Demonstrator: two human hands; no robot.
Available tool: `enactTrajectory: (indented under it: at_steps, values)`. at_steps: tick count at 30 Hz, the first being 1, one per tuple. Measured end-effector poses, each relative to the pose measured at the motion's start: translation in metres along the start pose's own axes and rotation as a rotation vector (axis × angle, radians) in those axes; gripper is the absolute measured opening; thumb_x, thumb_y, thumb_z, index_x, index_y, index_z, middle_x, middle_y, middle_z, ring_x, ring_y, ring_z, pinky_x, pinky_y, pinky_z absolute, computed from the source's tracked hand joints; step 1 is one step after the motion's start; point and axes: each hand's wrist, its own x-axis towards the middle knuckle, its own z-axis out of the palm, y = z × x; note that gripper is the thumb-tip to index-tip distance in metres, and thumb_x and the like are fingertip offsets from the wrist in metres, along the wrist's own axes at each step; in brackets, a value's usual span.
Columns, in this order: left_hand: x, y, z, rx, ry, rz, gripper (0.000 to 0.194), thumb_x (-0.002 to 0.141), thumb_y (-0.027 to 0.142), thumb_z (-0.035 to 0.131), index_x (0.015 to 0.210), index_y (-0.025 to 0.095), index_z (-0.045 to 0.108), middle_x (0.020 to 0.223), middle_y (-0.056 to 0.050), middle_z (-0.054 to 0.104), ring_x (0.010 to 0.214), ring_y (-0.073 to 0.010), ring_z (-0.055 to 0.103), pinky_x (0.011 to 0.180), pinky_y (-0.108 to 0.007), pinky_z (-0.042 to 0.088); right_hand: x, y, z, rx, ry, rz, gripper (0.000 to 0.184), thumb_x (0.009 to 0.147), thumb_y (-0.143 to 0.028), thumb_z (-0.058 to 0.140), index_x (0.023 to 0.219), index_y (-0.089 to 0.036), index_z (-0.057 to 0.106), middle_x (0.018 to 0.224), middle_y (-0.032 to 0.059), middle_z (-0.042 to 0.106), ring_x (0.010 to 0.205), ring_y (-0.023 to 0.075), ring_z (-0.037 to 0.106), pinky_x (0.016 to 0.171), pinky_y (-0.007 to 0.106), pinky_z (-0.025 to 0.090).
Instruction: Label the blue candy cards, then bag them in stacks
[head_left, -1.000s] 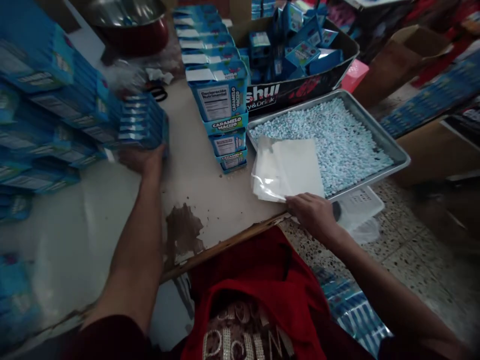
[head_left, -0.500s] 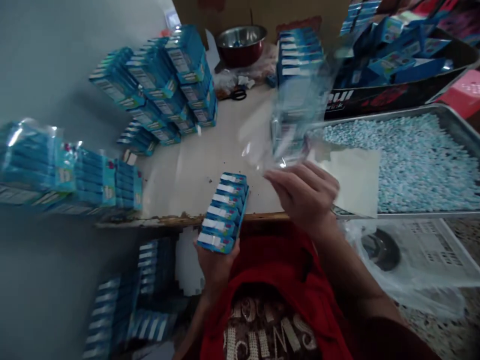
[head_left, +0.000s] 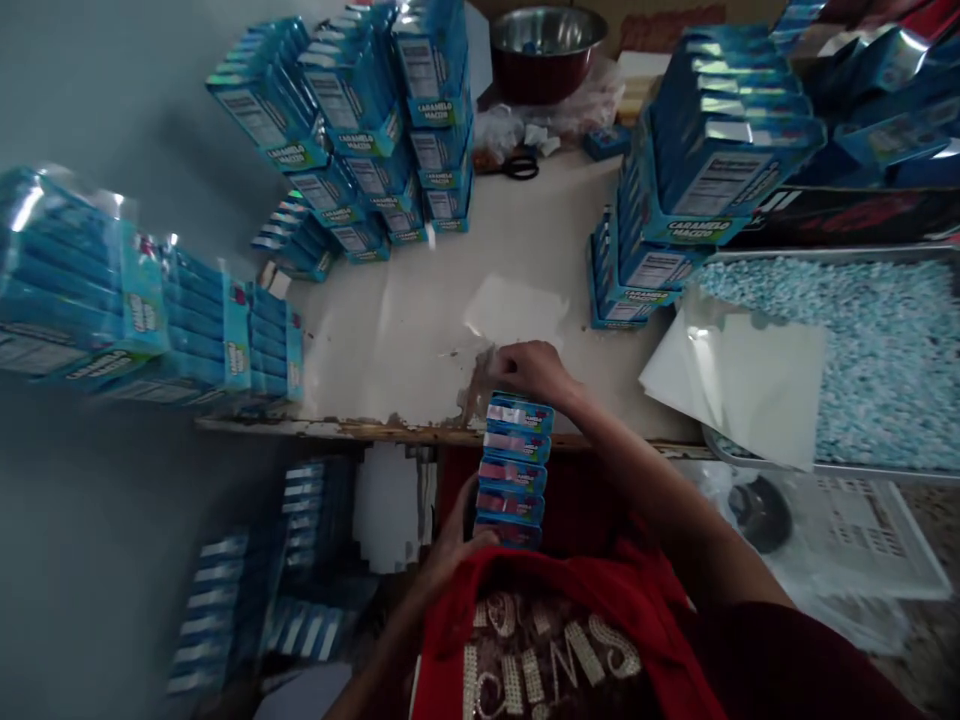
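Note:
My left hand grips the near end of a blue display box packed with a row of small candy boxes, held at the table's front edge against the red apron. Just beyond its far end, my right hand is closed, fingers curled, on a clear plastic bag. The bag is see-through and its outline is faint over the table. Part of my left hand's fingers is hidden behind the display box.
Stacked blue display boxes stand at the back left, wrapped packs at the left edge, another stack at right. A metal tray of small blue candies carries white bags. Black-handled scissors and a steel bowl lie behind.
My left hand has brought the display box from the stacks to the table's front edge. My right hand has lifted a clear bag from the pile by the tray and moved left with it.

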Motion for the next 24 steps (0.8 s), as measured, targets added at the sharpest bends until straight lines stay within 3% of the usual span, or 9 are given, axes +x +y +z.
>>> enactTrajectory:
  at_steps: [2,5,7,9,12,15,19,24]
  values:
    - [-0.001,0.013,-0.017,0.262,0.084,0.142,0.085,0.08,0.091,0.068,0.141,0.031,0.073,0.138,-0.016,0.076,0.136,-0.0435,0.068,0.116,-0.058,0.056,-0.003,0.0,-0.004,-0.053,-0.011,0.0,0.008,0.089,-0.019,0.07,0.083,-0.021,0.075,0.089,0.0013,0.08,0.082,0.0162,0.063,0.069,0.029,0.026]
    - [0.019,0.058,-0.043,0.755,0.455,0.485,0.051,0.09,0.075,0.073,0.105,0.027,0.084,0.115,-0.012,0.082,0.114,-0.0353,0.076,0.107,-0.055,0.06,0.006,0.0,-0.008,-0.131,-0.065,-0.028,0.011,0.092,-0.022,0.067,0.084,-0.021,0.074,0.09,0.0019,0.079,0.081,0.0168,0.062,0.068,0.031,0.023]
    - [0.05,0.096,-0.055,1.033,0.664,0.813,0.032,0.096,0.053,0.077,0.112,0.026,0.082,0.116,-0.011,0.081,0.114,-0.0311,0.074,0.108,-0.051,0.057,0.013,-0.002,-0.008,-0.187,-0.1,-0.06,0.013,0.094,-0.024,0.066,0.087,-0.021,0.076,0.093,0.0032,0.08,0.083,0.018,0.063,0.068,0.032,0.022]
    - [0.09,0.132,-0.06,1.314,0.66,1.042,0.027,0.098,0.042,0.078,0.119,0.026,0.081,0.122,-0.013,0.08,0.121,-0.0321,0.069,0.11,-0.051,0.052,0.018,-0.005,-0.007,-0.243,-0.126,-0.101,0.014,0.097,-0.026,0.065,0.093,-0.021,0.078,0.098,0.0058,0.082,0.087,0.0199,0.066,0.068,0.033,0.021]
    - [0.145,0.164,-0.062,1.678,0.484,1.057,0.015,0.101,0.025,0.069,0.11,0.022,0.081,0.106,-0.014,0.078,0.105,-0.0299,0.068,0.092,-0.044,0.051,0.021,-0.005,-0.008,-0.305,-0.129,-0.119,0.018,0.103,-0.029,0.063,0.1,-0.021,0.079,0.104,0.0087,0.083,0.091,0.0221,0.068,0.068,0.034,0.021]
    - [0.172,0.164,-0.064,1.818,0.435,0.981,0.024,0.102,0.012,0.057,0.094,0.019,0.078,0.086,-0.01,0.071,0.085,-0.0249,0.063,0.071,-0.036,0.042,0.016,0.006,-0.01,-0.305,-0.099,-0.098,0.018,0.107,-0.033,0.066,0.105,-0.021,0.079,0.106,0.0075,0.083,0.092,0.0219,0.07,0.069,0.034,0.023]
    - [0.174,0.145,-0.062,1.754,0.548,0.981,0.028,0.104,0.016,0.055,0.084,0.019,0.074,0.079,-0.008,0.065,0.077,-0.022,0.059,0.064,-0.035,0.032,-0.01,0.033,-0.011,-0.314,-0.035,-0.161,0.026,0.112,-0.038,0.06,0.107,-0.02,0.079,0.108,0.0076,0.082,0.094,0.0205,0.07,0.071,0.033,0.029]
    - [0.161,0.13,-0.049,1.721,0.618,1.067,0.027,0.105,0.02,0.055,0.089,0.021,0.077,0.076,-0.006,0.065,0.075,-0.0208,0.06,0.063,-0.034,0.031,-0.049,0.046,-0.009,-0.416,0.061,-0.182,0.026,0.108,-0.014,0.055,0.098,-0.017,0.079,0.103,0.0117,0.081,0.095,0.023,0.066,0.071,0.035,0.032]
